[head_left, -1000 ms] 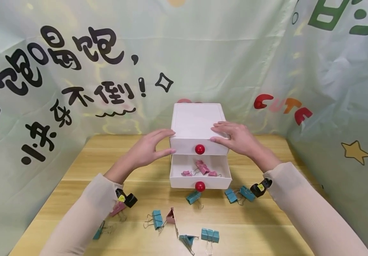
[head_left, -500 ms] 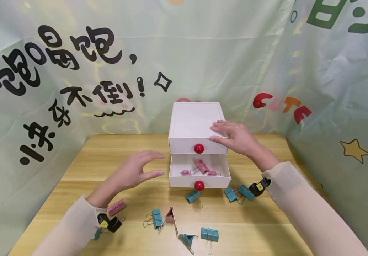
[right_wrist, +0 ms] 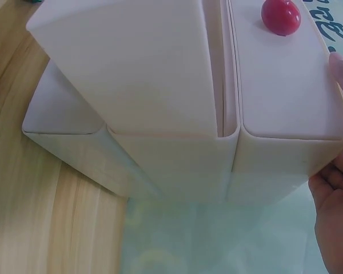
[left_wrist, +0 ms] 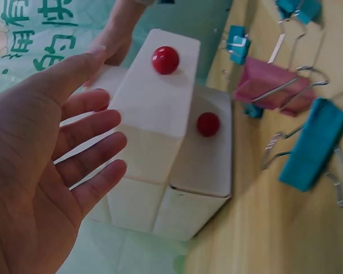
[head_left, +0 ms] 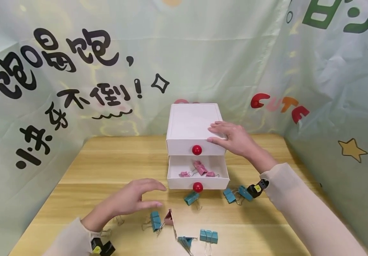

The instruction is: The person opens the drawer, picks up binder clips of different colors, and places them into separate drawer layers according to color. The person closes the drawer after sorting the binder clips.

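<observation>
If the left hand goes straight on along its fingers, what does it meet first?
Probably the pulled-out white rectangular plastic drawer; depth is unclear, so the left hand might instead pass in front of it.

Reads 饱喝饱, in black lettering [head_left: 57, 63] along the left of the backdrop cloth [head_left: 203, 64], preceded by a stroke cut off at the frame's edge. Runs on beneath as 快乐不倒!, underscored by a wavy line [head_left: 112, 115] and set near an outlined four-pointed sparkle [head_left: 160, 83]. Spells CUTE in red, pink and orange letters [head_left: 288, 104] on the cloth's right side. Shows 的 in a large green character [head_left: 353, 12] above, partly cropped. Gives 的 and 快 among blurred dark green characters [left_wrist: 54, 53] on cloth in the left wrist view. Ends in cropped dark marks [right_wrist: 335, 27], unreadable, at the right wrist view's edge.
</observation>
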A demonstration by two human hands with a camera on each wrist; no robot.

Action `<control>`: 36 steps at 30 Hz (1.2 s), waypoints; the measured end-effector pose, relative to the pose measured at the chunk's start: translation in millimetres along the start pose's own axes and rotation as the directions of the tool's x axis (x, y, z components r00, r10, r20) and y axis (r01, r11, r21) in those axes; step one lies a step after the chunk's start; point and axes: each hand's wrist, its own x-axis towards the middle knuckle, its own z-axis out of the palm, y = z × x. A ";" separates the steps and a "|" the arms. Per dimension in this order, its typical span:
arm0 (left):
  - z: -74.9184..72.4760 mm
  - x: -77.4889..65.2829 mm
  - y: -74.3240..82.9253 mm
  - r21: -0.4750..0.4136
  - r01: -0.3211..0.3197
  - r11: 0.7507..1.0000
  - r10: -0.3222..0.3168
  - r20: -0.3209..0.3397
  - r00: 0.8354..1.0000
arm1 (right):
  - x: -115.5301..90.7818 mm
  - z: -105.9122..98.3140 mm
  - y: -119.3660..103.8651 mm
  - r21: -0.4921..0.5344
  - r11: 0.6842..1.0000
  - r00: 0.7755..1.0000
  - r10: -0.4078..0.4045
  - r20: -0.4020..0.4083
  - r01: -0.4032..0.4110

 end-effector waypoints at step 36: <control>64.3 -20.2 1.3 0.037 0.023 0.999 -0.033 0.276 0.961 | 0.3 1.2 -1.3 0.011 1.000 1.000 0.012 -0.002 -0.012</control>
